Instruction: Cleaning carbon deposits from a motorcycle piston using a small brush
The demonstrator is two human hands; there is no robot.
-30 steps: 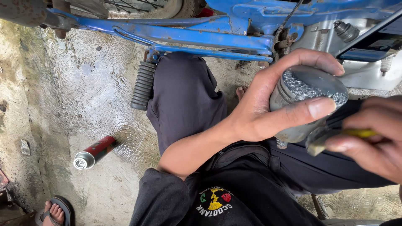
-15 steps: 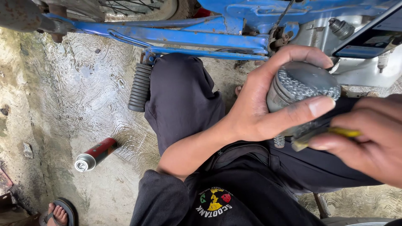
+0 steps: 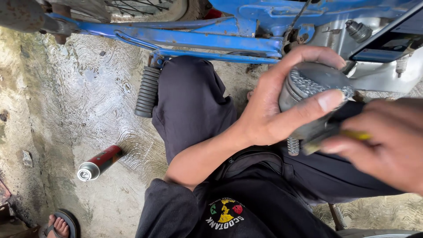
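Note:
My left hand [image 3: 282, 103] grips a round grey metal engine part [image 3: 308, 88] with a rough, bumpy face, held up in front of me. My thumb lies across its lower edge and my fingers curl over its top. A small spring [image 3: 293, 145] hangs below the part. My right hand [image 3: 383, 141] is closed on a tool with a yellow and black handle [image 3: 348, 132], whose tip touches the underside of the part. Both hands are above my lap, over dark trousers [image 3: 189, 105].
A blue motorcycle frame [image 3: 198, 39] with a black ribbed footpeg [image 3: 147, 90] runs along the top. A red spray can [image 3: 99, 163] lies on the wet concrete floor at left. A foot in a sandal [image 3: 59, 224] shows at the lower left corner.
The view and both hands have shifted slightly. The grip on the metal part and on the tool stays the same.

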